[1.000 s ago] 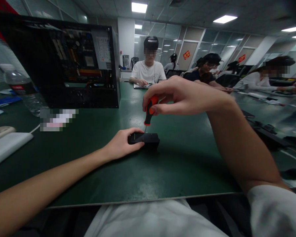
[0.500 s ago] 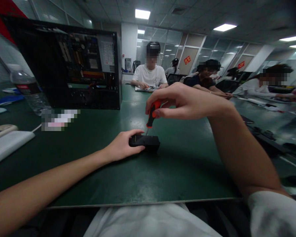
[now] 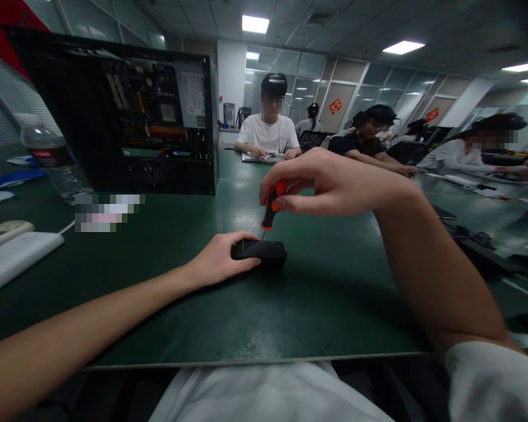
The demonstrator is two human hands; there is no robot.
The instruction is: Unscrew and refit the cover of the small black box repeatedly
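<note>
Both hands mid-mat: left hand (image 3: 217, 261) steadies black box (image 3: 261, 252); right hand (image 3: 330, 181) grips screwdriver (image 3: 270, 205).

Green table (image 3: 334, 305): blk box (image 3: 264, 252), PC case (image 3: 127, 117), bottle (image 3: 53, 158).

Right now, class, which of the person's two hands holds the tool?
The right hand: it pinches the orange-handled screwdriver upright, while the left hand rests on the small black box.

Small black box (image 3: 264, 251) lying flat on green mat, near front edge. Screwdriver (image 3: 271, 206), orange-black handle, standing approx upright w/ slight tilt, thin tip pressing into box top.
</note>
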